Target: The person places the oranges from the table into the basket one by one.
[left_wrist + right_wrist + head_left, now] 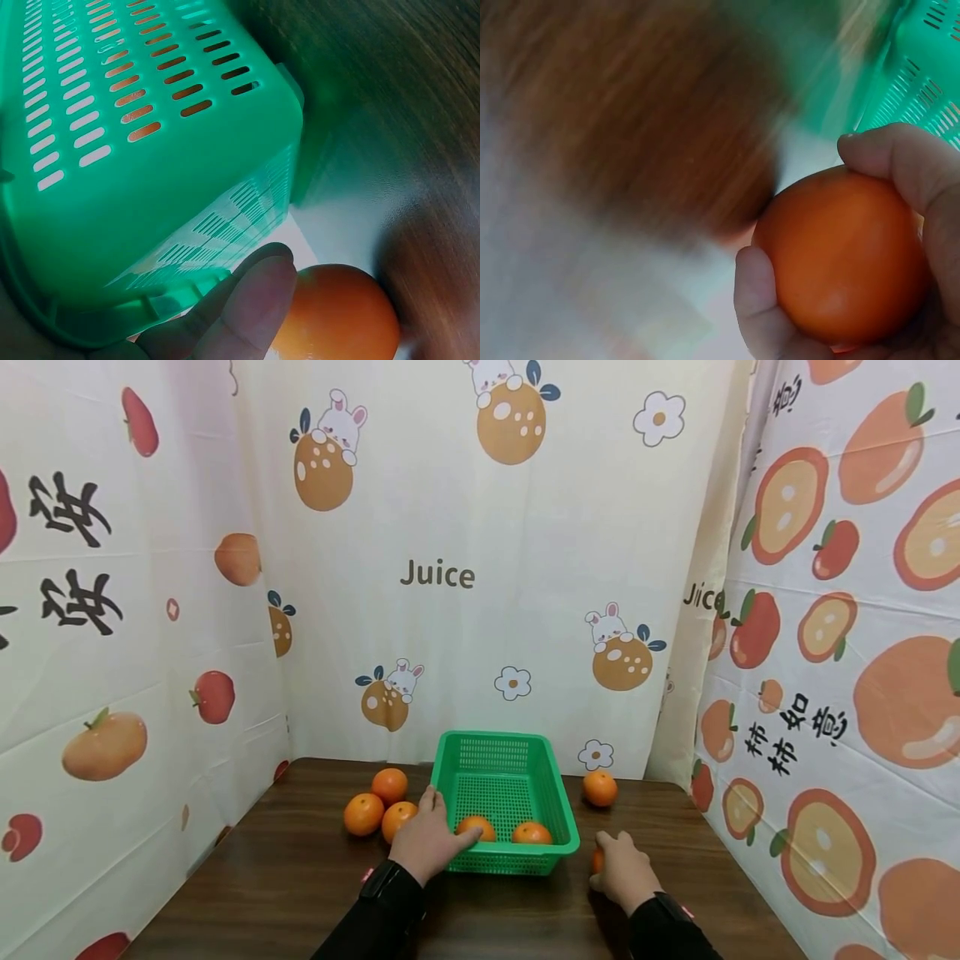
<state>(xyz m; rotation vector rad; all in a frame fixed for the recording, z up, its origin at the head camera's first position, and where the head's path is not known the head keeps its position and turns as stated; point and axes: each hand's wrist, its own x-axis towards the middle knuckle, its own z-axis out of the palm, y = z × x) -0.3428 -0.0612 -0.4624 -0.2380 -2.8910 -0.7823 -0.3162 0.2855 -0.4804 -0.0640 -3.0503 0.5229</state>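
A green plastic basket [558, 793] with slotted walls stands on the table, two oranges [532, 833] inside along its front wall. My left hand [427, 839] grips the basket's front left corner, thumb over the rim and fingers along the outside. Close by those fingers lies an orange [341, 315] of the group outside the basket. To the right of the basket, my right hand [624, 870] holds another orange [847, 255] between thumb and curled fingers. In the head view that hand hides most of it.
Three oranges [363, 814] sit close together left of the basket. A single orange [600, 788] lies at the back right of the dark wooden table [262, 877]. Fruit-printed curtains [465, 635] enclose the table at the back and both sides.
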